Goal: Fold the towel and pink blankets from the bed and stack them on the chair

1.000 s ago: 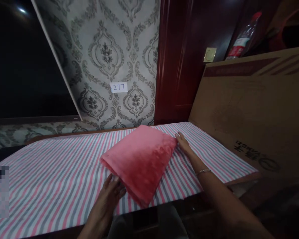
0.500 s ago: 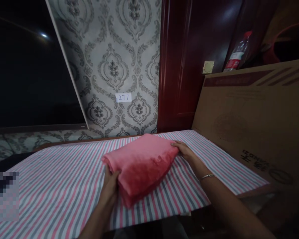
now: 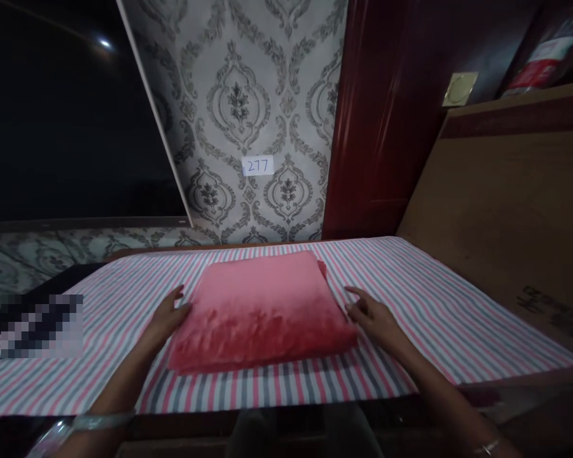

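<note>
A folded pink plush blanket (image 3: 262, 312) lies flat on the striped cloth (image 3: 109, 318) that covers the table. Its upper face is light pink, and the near part is a deeper red. My left hand (image 3: 169, 312) is at the blanket's left side, fingers apart, with the fingertips close to its edge. On the other side, my right hand (image 3: 369, 315) hovers by the right edge with its fingers spread and slightly curled. Neither hand grips the blanket. Whether the fingertips still touch it is hard to make out.
A large cardboard box (image 3: 515, 210) stands along the right side, with a plastic bottle (image 3: 544, 63) on top. Behind the table are a patterned wall with a paper label (image 3: 257, 165), a dark red door frame (image 3: 376, 140) and a large black screen (image 3: 76, 121).
The blanket was tilted and held by both hands; now it lies squarer and flat on the cloth. Both hands have let go and moved apart. The view has shifted.
</note>
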`<action>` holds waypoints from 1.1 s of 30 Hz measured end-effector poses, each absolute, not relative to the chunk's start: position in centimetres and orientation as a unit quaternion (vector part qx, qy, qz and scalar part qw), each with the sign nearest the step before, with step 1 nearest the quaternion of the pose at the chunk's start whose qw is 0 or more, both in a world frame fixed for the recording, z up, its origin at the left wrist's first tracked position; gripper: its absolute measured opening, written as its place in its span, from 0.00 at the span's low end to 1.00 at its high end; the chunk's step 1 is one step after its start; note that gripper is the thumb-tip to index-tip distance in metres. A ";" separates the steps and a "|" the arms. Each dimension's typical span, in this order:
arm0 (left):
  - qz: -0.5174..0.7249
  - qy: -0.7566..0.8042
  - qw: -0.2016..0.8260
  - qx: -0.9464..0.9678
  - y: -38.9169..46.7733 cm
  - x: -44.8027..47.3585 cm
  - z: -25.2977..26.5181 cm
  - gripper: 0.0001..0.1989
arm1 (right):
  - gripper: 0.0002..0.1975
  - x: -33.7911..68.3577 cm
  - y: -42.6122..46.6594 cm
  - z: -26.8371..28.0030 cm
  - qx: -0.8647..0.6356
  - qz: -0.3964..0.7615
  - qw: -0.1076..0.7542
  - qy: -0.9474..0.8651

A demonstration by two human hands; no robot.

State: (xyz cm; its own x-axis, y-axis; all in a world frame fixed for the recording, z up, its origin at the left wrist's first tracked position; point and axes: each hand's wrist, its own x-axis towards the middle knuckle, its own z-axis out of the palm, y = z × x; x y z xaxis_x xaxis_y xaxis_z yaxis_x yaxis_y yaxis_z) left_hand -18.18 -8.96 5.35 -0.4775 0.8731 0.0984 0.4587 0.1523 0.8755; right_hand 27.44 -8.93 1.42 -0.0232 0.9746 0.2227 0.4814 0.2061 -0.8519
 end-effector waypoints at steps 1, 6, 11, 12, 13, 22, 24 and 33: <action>0.446 0.719 0.176 0.503 -8.6 -17.5 5.5 0.34 | 0.32 26.8 -8.6 2.3 -0.549 0.254 0.436 -0.667; 0.297 0.620 0.074 0.722 -3.6 -10.6 9.4 0.28 | 0.30 17.4 -4.6 10.1 -0.443 0.167 0.381 -0.794; 0.155 0.687 -0.006 0.709 1.6 -6.1 10.3 0.26 | 0.29 9.8 0.7 11.3 -0.543 0.089 0.222 -0.805; 0.140 0.704 -0.018 0.696 2.0 -5.9 9.3 0.26 | 0.28 9.6 1.4 10.1 -0.575 0.075 0.200 -0.790; 0.128 0.716 -0.027 0.686 2.1 -5.8 8.1 0.26 | 0.26 9.6 1.9 8.7 -0.596 0.071 0.186 -0.778; 0.121 0.708 -0.066 0.692 1.6 -6.0 2.5 0.29 | 0.26 11.4 3.5 1.9 -0.607 0.055 0.183 -0.772; 0.122 0.710 -0.064 0.690 1.7 -6.0 2.8 0.29 | 0.26 11.3 3.5 2.2 -0.607 0.054 0.178 -0.773; 0.082 0.741 -0.078 0.662 0.9 -7.3 4.1 0.33 | 0.26 11.6 3.2 2.8 -0.606 0.066 0.166 -0.775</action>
State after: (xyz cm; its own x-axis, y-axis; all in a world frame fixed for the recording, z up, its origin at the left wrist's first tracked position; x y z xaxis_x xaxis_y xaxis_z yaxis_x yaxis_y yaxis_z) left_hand -7.34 0.90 4.06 -0.1109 0.9684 0.2235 0.9938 0.1098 0.0177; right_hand 11.62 3.25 2.81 -0.2111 0.9614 0.1766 0.9173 0.2573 -0.3038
